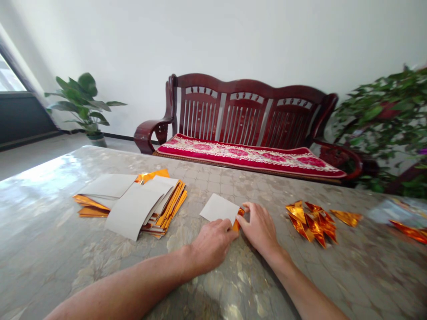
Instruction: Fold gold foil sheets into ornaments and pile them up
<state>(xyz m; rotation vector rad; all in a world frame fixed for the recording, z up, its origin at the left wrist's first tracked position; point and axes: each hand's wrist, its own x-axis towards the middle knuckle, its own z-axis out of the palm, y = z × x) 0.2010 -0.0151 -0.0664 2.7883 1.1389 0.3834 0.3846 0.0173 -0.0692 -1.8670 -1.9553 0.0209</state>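
Observation:
A sheet of gold foil paper point(220, 208) lies on the table, pale grey side up, with its right edge turned over to show a strip of shiny gold. My left hand point(215, 242) presses on its near corner, fingers curled in. At the folded edge, my right hand point(258, 224) pinches the gold strip between thumb and fingers. To the left sits a stack of foil paper sheets point(133, 206), some white side up, some showing orange-gold edges. Several folded gold foil pieces point(312, 222) lie in a pile to the right of my right hand.
The table point(110, 271) has a patterned, glossy cover. At the far right lie a clear plastic bag point(396, 211) and another foil piece point(408, 232). Beyond the table stands a dark wooden bench point(247, 115) with a red cushion, flanked by a potted plant point(85, 104) and leafy greenery point(383, 115).

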